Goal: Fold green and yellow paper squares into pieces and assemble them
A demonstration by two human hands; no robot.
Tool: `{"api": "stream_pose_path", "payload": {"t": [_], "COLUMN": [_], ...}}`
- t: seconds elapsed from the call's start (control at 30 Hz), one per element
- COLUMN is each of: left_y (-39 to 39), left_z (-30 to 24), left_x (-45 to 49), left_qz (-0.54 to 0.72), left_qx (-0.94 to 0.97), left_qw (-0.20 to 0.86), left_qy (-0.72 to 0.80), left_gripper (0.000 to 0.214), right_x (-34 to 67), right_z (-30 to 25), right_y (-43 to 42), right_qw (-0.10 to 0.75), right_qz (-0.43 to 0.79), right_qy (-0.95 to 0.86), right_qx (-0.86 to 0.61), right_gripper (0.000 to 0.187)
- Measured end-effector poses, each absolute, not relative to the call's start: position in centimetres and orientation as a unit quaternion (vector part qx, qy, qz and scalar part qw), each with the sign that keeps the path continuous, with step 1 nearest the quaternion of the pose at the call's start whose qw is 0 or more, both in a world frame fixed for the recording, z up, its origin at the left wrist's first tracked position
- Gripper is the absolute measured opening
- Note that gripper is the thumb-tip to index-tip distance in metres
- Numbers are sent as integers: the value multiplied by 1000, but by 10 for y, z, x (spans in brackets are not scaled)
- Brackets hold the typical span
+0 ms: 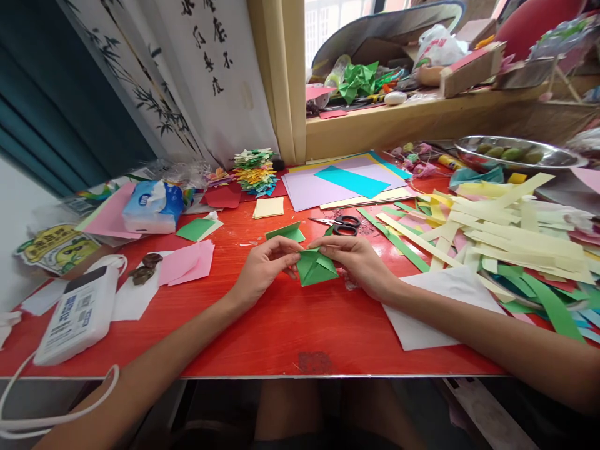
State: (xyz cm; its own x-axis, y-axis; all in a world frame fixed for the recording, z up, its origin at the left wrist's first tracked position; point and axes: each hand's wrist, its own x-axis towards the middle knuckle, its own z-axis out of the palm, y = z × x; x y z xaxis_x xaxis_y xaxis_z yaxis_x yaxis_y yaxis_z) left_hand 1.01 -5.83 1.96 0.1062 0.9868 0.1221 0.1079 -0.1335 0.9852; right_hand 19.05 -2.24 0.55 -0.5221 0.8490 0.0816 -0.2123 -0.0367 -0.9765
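Observation:
A folded green paper piece (315, 269) lies at the middle of the red table (281, 331). My left hand (262, 265) pinches its left upper edge with closed fingers. My right hand (359, 259) pinches its top right edge, fingers pressed together on the fold. Both hands rest on the tabletop. Another folded green piece (285, 233) lies just behind the hands, and black-handled scissors (344, 225) lie beyond my right hand.
A heap of yellow and green paper strips (506, 244) fills the right side. Purple and blue sheets (347, 184) and a stack of folded pieces (255, 170) lie at the back. Pink paper (187, 262), a tissue pack (152, 206) and a white device (79, 312) sit left.

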Motion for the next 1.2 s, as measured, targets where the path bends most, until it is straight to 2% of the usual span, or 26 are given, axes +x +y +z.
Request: {"api": "stream_pose_path", "payload": {"t": [0.17, 0.33, 0.63, 0.9, 1.03, 1.2], "left_y": [-56, -57, -54, -57, -58, -59], "left_z": [18, 18, 12, 14, 15, 16], "left_x": [7, 7, 3, 3, 4, 1], "left_qz": [516, 501, 447, 481, 491, 431], "left_qx": [568, 579, 664, 662, 652, 733], "left_qw": [430, 425, 370, 320, 305, 235], "left_qy": [475, 482, 471, 477, 490, 471], "left_gripper": [12, 15, 21, 18, 19, 23], "right_x": [190, 192, 192, 190, 189, 189], "right_z": [10, 9, 12, 7, 11, 13], "right_y": [-25, -24, -26, -24, -26, -26], "right_qw": [361, 314, 315, 291, 273, 273], "right_qz": [683, 686, 654, 677, 646, 652], "right_qy": [-572, -591, -621, -607, -644, -632], "right_qx": [-276, -285, -295, -296, -307, -318], "right_gripper": [30, 43, 35, 30, 28, 23]}}
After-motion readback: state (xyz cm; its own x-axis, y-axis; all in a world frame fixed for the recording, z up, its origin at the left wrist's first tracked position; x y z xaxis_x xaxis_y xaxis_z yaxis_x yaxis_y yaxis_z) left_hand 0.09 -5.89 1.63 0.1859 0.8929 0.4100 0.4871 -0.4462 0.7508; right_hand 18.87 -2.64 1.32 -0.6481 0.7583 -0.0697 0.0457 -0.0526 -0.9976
